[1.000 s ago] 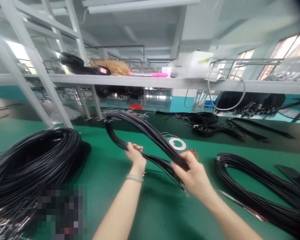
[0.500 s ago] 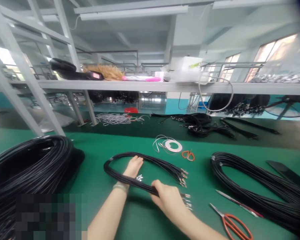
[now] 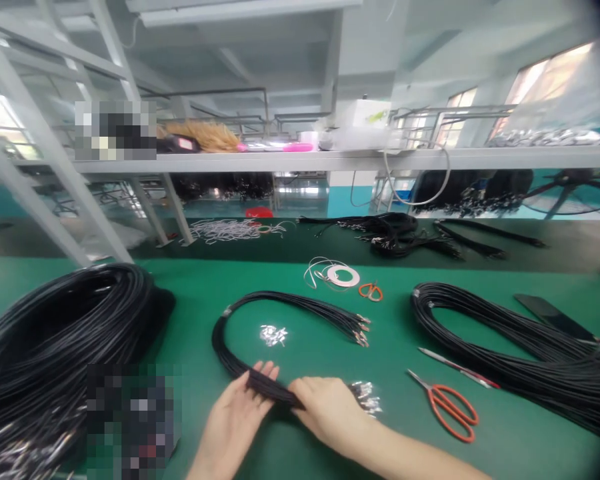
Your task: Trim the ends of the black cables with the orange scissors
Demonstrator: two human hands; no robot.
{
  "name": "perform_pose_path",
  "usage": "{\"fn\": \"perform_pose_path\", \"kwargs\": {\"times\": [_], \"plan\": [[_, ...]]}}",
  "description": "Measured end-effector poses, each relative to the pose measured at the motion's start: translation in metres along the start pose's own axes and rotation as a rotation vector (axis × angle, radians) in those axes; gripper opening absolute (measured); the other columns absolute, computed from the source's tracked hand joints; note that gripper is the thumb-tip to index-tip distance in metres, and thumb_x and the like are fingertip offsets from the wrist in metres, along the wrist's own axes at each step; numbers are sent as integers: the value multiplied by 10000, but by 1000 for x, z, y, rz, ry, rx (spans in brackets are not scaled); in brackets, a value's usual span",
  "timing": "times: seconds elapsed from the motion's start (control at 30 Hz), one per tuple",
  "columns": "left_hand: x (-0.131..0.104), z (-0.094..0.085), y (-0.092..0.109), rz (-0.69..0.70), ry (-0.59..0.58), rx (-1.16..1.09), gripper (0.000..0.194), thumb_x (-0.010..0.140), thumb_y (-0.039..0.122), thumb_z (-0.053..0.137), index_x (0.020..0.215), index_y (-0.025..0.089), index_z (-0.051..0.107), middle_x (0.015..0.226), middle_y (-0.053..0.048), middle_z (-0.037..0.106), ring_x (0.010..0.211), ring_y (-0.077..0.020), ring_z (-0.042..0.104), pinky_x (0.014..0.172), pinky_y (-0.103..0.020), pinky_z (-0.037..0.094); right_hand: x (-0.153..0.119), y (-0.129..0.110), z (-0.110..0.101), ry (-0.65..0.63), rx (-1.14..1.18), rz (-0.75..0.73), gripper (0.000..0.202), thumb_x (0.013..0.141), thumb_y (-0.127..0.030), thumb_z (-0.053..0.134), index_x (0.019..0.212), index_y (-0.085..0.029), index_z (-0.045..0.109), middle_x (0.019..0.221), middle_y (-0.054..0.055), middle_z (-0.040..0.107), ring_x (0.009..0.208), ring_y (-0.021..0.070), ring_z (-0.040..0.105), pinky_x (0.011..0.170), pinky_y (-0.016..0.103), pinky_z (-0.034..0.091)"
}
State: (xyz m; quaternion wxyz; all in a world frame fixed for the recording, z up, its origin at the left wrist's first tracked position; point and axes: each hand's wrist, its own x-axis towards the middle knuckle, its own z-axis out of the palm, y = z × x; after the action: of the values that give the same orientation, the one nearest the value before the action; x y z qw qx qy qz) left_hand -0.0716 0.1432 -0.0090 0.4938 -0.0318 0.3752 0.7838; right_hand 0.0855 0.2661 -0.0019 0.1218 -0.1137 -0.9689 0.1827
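- Left hand (image 3: 243, 403) has drawn back from inside the loop and now lies under the near strand of the black cable bundle (image 3: 221, 343); the right hand (image 3: 327, 410) still has that strand.
- Head view: the bundle curves around the silver heap (image 3: 275, 335), its tips pointing right of it.
- Nearer than the heap, the left grip is palm up, fingers apart under the cables; the right grip is clamped around them.
- To gather the strand well, it seems best to keep the right grip firm and let the left palm level the cables without crossing.
- Counted around the heap: one large coil (image 3: 80, 320) left; two scissors, large (image 3: 431, 389) and small (image 3: 371, 291), right; one white roll (image 3: 333, 276) beyond; one looped bundle (image 3: 510, 377) far right.
- Silver pieces are too small to count.
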Motion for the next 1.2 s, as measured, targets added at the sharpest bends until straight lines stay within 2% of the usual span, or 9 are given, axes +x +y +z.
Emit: {"fn": "perform_pose_path", "kwargs": {"times": [0.13, 0.23, 0.33, 0.43, 0.57, 0.7, 0.9, 1.07, 1.2], "plan": [[0, 0, -22, 86, 299, -98, 143, 918, 52, 488, 959, 74, 624, 938, -136, 686, 865, -223, 700, 735, -387, 600, 0, 16, -4, -141, 147, -96, 331, 988, -399, 412, 1171, -212, 613, 1232, 89, 650, 1160, 233, 575, 960, 351, 439], [1, 7, -32, 174, 394, -159, 178, 917, 1, 461, 891, 90, 613, 821, -70, 655, 715, -149, 677, 661, -325, 599, 17, 31, -4, -321, 241, -230, 478, 1028, -406, 243, 1434, -215, 408, 1546, 85, 316, 1430, 228, 246, 1147, 422, 216], [-2, 14, -40, 243, 459, -214, 239, 946, 10, 405, 827, 118, 582, 764, -31, 611, 634, -88, 630, 627, -243, 579, 41, 39, 7, -431, 275, -332, 522, 1023, -441, 227, 1506, -244, 242, 1575, 52, 227, 1459, 202, 128, 1179, 435, 73], [-7, 19, -48, 311, 502, -262, 259, 953, 19, 389, 810, 129, 575, 757, -24, 587, 619, -72, 601, 621, -214, 565, 67, 43, 22, -431, 265, -373, 541, 1009, -470, 279, 1508, -270, 221, 1583, 31, 195, 1462, 186, 106, 1181, 408, 18], [-10, 25, -58, 401, 530, -308, 251, 966, 60, 389, 819, 136, 578, 786, -18, 582, 653, -74, 597, 740, -275, 579, 103, 51, 32, -425, 265, -393, 625, 981, -501, 363, 1512, -205, 218, 1585, 92, 160, 1463, 218, 100, 1176, 417, 9], [4, 34, -70, 474, 547, -293, 228, 978, 100, 389, 846, 161, 565, 825, -9, 602, 744, -79, 634, 913, -319, 533, 122, 60, 20, -441, 314, -396, 608, 993, -505, 317, 1503, -181, 256, 1577, 90, 201, 1459, 203, 129, 1182, 384, 57], [4, 27, -84, 340, 442, -99, 186, 896, 24, 515, 987, 165, 595, 999, -92, 701, 937, -169, 691, 996, -412, 479, 78, 79, -16, -393, 378, -248, 580, 996, -541, 253, 1480, -231, 327, 1553, 24, 303, 1416, 162, 282, 1161, 297, 216], [-10, 8, -79, 86, 323, 376, 177, 810, 162, 706, 940, 108, 599, 921, -172, 721, 801, -269, 737, 768, -392, 584, 30, 109, -12, -233, 281, 63, 655, 985, -535, 302, 1476, -102, 316, 1530, 187, 308, 1421, 302, 253, 1156, 483, 213], [-8, 5, -69, 11, 237, 684, 252, 788, 309, 730, 733, 118, 575, 716, -156, 717, 654, -254, 731, 599, -311, 572, 34, 139, -16, -109, 213, 176, 460, 957, -380, 520, 1370, -187, 456, 1462, 135, 411, 1322, 319, 402, 1073, 566, 315]]}}
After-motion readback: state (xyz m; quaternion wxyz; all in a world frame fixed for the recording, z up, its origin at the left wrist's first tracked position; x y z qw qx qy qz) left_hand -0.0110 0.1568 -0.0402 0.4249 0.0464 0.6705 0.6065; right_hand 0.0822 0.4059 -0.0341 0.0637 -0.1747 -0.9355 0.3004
